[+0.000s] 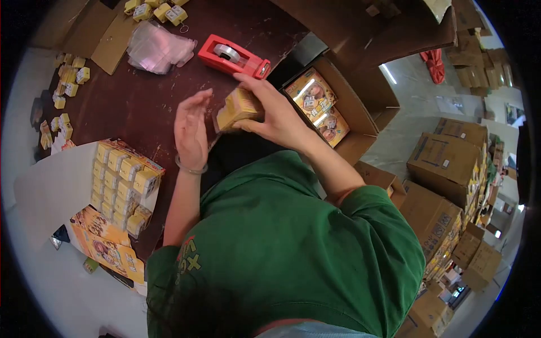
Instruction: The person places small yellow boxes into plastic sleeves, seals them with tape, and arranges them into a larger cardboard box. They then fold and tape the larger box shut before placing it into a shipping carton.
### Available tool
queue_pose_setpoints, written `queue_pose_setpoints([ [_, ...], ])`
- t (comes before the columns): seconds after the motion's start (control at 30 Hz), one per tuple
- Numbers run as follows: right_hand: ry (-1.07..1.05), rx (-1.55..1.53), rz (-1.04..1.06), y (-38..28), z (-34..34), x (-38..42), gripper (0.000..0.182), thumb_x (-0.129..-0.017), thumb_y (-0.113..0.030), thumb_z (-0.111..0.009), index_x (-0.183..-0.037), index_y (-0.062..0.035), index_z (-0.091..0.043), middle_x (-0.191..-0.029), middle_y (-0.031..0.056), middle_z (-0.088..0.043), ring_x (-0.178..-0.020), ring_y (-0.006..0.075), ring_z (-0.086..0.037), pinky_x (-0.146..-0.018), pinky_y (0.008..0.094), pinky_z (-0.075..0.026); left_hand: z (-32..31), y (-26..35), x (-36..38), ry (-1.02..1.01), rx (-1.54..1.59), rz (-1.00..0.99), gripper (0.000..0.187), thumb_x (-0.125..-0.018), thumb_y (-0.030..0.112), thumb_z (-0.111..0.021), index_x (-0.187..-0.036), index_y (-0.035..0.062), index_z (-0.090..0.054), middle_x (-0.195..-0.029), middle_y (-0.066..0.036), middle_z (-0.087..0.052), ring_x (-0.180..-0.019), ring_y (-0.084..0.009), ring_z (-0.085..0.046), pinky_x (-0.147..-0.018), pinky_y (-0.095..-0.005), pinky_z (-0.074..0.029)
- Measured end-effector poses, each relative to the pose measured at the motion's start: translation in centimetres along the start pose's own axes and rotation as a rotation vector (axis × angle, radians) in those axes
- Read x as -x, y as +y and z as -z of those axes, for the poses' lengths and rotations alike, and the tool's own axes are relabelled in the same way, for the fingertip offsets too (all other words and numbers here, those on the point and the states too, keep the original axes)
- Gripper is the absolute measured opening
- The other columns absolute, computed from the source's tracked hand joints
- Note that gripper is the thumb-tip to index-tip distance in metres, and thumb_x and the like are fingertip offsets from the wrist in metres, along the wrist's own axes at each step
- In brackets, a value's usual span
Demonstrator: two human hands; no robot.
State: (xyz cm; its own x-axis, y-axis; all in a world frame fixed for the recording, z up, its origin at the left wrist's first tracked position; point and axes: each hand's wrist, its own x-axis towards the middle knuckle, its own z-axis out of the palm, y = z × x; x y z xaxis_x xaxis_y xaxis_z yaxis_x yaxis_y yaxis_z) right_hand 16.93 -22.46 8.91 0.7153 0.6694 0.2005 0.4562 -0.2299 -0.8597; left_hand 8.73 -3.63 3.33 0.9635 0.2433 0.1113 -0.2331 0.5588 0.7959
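The right hand (269, 108) makes the grip. Its thumb bends in on the side near the chest, and its fingers reach over the far side. The right arm (332, 166) comes to the grip from the right and is bent at the elbow. The left hand (193, 130) is open, just left of the grip and not touching the right hand. Its fingers curl a bit. The 2 hands are up in front of the chest.

Your dispenser (234, 58) looks like glossy red plastic, your bags (158, 47) thin, shiny clear plastic. The carton (354, 90) is matt brown cardboard, your shirt (270, 231) cloth.
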Motion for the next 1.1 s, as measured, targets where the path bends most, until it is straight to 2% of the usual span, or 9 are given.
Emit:
queue_pose_setpoints([
  [0.13,-0.034,0.256,0.322,3.3,-1.5,-3.0,0.069,-0.073,-0.016,-0.080,-0.132,-0.0048,-0.047,-0.119,0.0143,-0.057,-0.112,0.0345,-0.053,-0.095,0.0421,-0.043,1.1,-1.0,-3.6,-0.081,-0.631,0.022,0.047,-0.086,-0.003,-0.061,-0.131,-0.0014,-0.047,-0.121,-0.011,-0.056,-0.117,-0.0192,-0.053,-0.103,-0.0330,-0.041],
  [0.2,0.057,0.259,0.368,2.5,1.8,-3.9,0.057,-0.078,-0.023,-0.077,-0.127,-0.0052,-0.054,-0.124,0.0143,-0.057,-0.111,0.0347,-0.053,-0.095,0.0420,-0.042,1.9,-1.3,-4.8,-0.120,-0.532,0.058,0.050,-0.086,0.000,-0.061,-0.134,0.0013,-0.047,-0.119,-0.010,-0.057,-0.112,-0.0184,-0.055,-0.100,-0.0322,-0.043],
  [0.27,0.165,0.294,0.141,5.2,4.0,-4.3,0.035,-0.083,-0.031,-0.072,-0.107,-0.0055,-0.068,-0.121,0.0144,-0.061,-0.111,0.0331,-0.054,-0.094,0.0410,-0.043,1.6,-1.0,-4.3,-0.134,-0.589,0.106,0.052,-0.085,0.002,-0.061,-0.135,0.0021,-0.046,-0.120,-0.010,-0.057,-0.111,-0.0185,-0.056,-0.099,-0.0319,-0.044],
  [0.33,0.009,0.279,0.018,8.3,4.7,-5.1,0.028,-0.085,-0.030,-0.071,-0.097,-0.0056,-0.071,-0.117,0.0134,-0.063,-0.108,0.0326,-0.054,-0.094,0.0403,-0.044,0.9,-1.6,-5.0,-0.228,-0.636,0.127,0.049,-0.087,0.006,-0.059,-0.135,-0.0007,-0.049,-0.126,-0.010,-0.056,-0.118,-0.0167,-0.053,-0.101,-0.0311,-0.042],
  [0.43,0.010,0.082,0.007,9.9,4.3,-5.4,0.024,-0.086,-0.028,-0.070,-0.092,-0.0052,-0.071,-0.115,0.0127,-0.063,-0.105,0.0326,-0.055,-0.094,0.0406,-0.043,0.5,-2.2,-6.3,-0.309,-0.729,0.108,0.043,-0.088,0.013,-0.059,-0.128,-0.0007,-0.057,-0.127,-0.010,-0.060,-0.120,-0.0170,-0.053,-0.103,-0.0321,-0.041],
  [0.63,0.222,0.202,0.030,6.5,4.2,-3.5,0.016,-0.086,-0.018,-0.070,-0.090,-0.0028,-0.070,-0.102,0.0106,-0.065,-0.096,0.0298,-0.060,-0.081,0.0365,-0.049,0.1,-1.3,-6.6,-0.361,-0.829,0.085,0.042,-0.087,0.016,-0.060,-0.126,0.0005,-0.059,-0.133,-0.013,-0.058,-0.122,-0.0216,-0.053,-0.107,-0.0345,-0.037],
  [0.67,0.174,0.036,-0.181,5.5,4.5,-2.7,0.013,-0.088,-0.014,-0.069,-0.091,-0.0019,-0.070,-0.089,0.0066,-0.067,-0.081,0.0220,-0.064,-0.069,0.0311,-0.050,0.2,-1.2,-6.6,-0.358,-0.834,0.087,0.042,-0.088,0.016,-0.060,-0.126,0.0003,-0.059,-0.133,-0.013,-0.058,-0.122,-0.0215,-0.053,-0.107,-0.0344,-0.037],
  [0.8,0.093,-0.667,-0.505,11.6,2.2,-0.5,0.014,-0.094,-0.013,-0.065,-0.098,0.0000,-0.069,-0.085,0.0013,-0.068,-0.079,0.0076,-0.061,-0.068,0.0238,-0.050,0.5,-1.9,-6.5,-0.351,-0.823,0.085,0.041,-0.088,0.015,-0.060,-0.126,-0.0012,-0.059,-0.133,-0.013,-0.058,-0.121,-0.0209,-0.054,-0.107,-0.0342,-0.037],
  [1.1,0.264,-0.808,-0.302,5.0,-0.9,1.9,0.012,-0.094,-0.008,-0.064,-0.101,0.0014,-0.067,-0.088,0.0030,-0.068,-0.080,0.0079,-0.062,-0.073,0.0217,-0.050,-1.2,-3.7,-4.2,-0.058,-0.428,0.130,0.032,-0.091,0.005,-0.058,-0.123,-0.0014,-0.059,-0.117,-0.009,-0.065,-0.106,-0.0133,-0.061,-0.094,-0.0282,-0.047],
])
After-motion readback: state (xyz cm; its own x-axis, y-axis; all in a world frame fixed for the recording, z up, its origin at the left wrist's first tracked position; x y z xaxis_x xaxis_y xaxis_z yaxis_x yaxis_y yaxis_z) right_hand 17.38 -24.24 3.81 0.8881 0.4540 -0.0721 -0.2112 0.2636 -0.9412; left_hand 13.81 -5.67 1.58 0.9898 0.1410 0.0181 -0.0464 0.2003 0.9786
